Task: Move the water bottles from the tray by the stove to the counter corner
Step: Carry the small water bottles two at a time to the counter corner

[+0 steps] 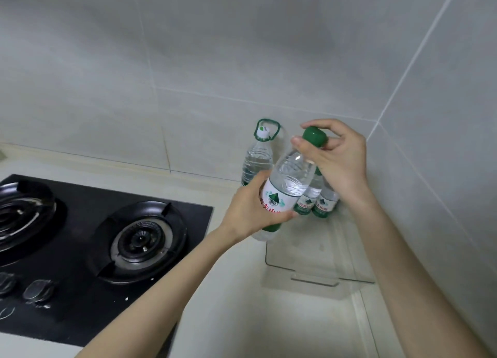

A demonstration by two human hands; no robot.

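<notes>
Now, from the head view: find the bottle (285, 188) lifted above the worktop (236, 304), tilted, between the stove (107, 239) and the clear tray (314, 281). Note the left grip (250, 209) curled round the labelled middle, and the right grip (338, 158) pinching the green cap (314, 137) with thumb and fingertips. Carry the weight with the left; use the right only to steer the top. Bring the bottle upright before lowering, to avoid rocking on landing. Aim for bare worktop close to the wall corner, beside the two small bottles (304, 201) and the big handled bottle (258, 161) standing there. Cannot tell the small pair's footing: tray's far end or just past it. Leave room so as not to knock any of them over. Avoid squeezing the thin plastic hard. Set the base down flat, then loosen the cap pinch first and the body hold last. Judging by the bare near part of the tray, probably close to the end of the job.
</notes>
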